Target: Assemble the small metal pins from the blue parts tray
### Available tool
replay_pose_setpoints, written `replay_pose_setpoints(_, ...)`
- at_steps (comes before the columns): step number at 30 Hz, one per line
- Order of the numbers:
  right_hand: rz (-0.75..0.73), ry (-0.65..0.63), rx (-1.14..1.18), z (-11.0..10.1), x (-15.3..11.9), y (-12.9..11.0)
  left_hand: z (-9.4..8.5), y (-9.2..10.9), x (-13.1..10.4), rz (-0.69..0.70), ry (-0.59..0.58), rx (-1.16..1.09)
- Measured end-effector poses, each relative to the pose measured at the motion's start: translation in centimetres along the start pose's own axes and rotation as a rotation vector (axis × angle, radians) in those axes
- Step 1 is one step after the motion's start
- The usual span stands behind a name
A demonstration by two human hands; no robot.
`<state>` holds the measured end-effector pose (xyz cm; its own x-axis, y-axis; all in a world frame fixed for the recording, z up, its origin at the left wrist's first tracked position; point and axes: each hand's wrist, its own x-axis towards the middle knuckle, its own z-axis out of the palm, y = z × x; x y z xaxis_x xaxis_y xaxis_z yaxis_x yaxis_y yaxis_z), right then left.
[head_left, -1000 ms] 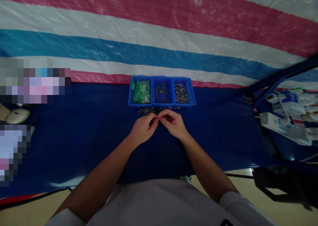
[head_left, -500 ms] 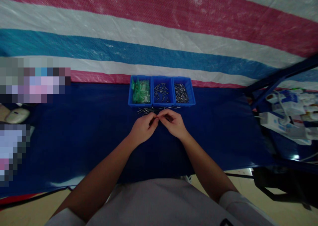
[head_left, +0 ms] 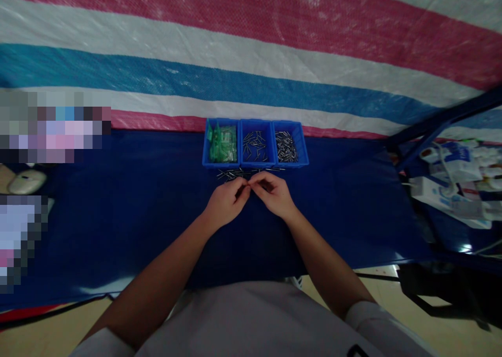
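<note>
My left hand (head_left: 227,203) and my right hand (head_left: 274,194) meet at the fingertips, just in front of three blue bins. Both are pinched closed, and whatever lies between the fingertips is too small to make out. Beyond my fingers, thin dark metal pieces (head_left: 231,174) lie loose on the table. The left bin (head_left: 221,165) holds green and clear packets. Some slim metal pieces (head_left: 254,141) are scattered in the middle bin (head_left: 257,164). Many short metal pieces (head_left: 286,147) fill the bottom of the right bin (head_left: 301,147).
A dark blue cover lies over the table (head_left: 117,205). Behind it hangs a striped sheet (head_left: 235,48). At the left edge is a pale computer mouse (head_left: 27,182) beside blurred-out areas. A white power strip (head_left: 435,195) and packages sit at the right, past a blue frame bar.
</note>
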<state>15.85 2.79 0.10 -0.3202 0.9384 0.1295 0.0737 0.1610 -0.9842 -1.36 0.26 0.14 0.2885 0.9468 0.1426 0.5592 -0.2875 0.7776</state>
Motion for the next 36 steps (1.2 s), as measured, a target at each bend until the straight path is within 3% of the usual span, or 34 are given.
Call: replay_pose_setpoints(36,0.006,-0.001,-0.019,0.03,0.03,0.14,0.07,-0.11,0.06,0.004,0.006,0.013)
